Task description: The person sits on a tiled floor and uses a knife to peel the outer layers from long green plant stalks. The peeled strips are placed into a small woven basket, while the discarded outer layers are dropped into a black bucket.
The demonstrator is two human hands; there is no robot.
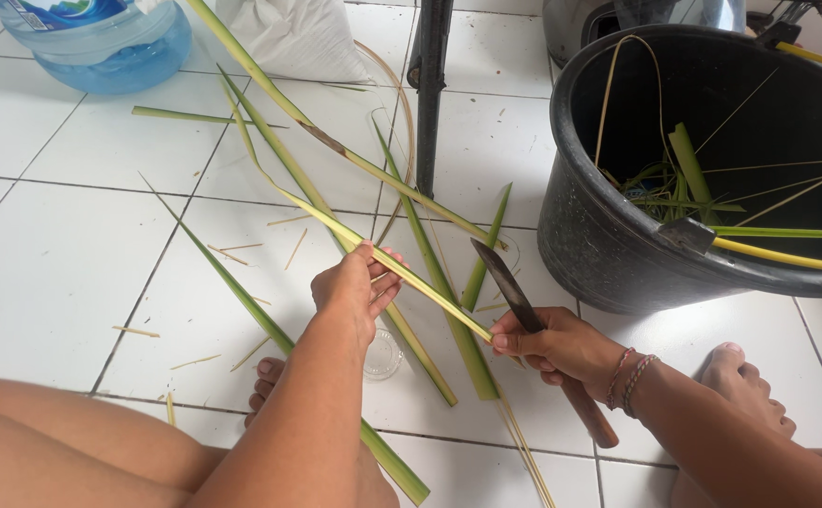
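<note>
My left hand (355, 282) pinches a long pale green palm leaf strip (387, 268) that runs from the upper left down toward my right hand. My right hand (547, 346) grips a knife with a dark blade (505, 280) and a wooden handle (588, 412); its thumb presses the lower end of the strip against the blade. Beaded bracelets (629, 381) circle my right wrist. More green leaf strips (430, 273) lie on the white tiled floor (63, 273) under and around both hands.
A black bucket (608, 254) with leaf strips and thin midribs stands at the right. A blue water jug (101, 42) and a white sack (293, 38) sit at the back, beside a dark metal post (427, 94). My bare feet (745, 386) and legs frame the bottom.
</note>
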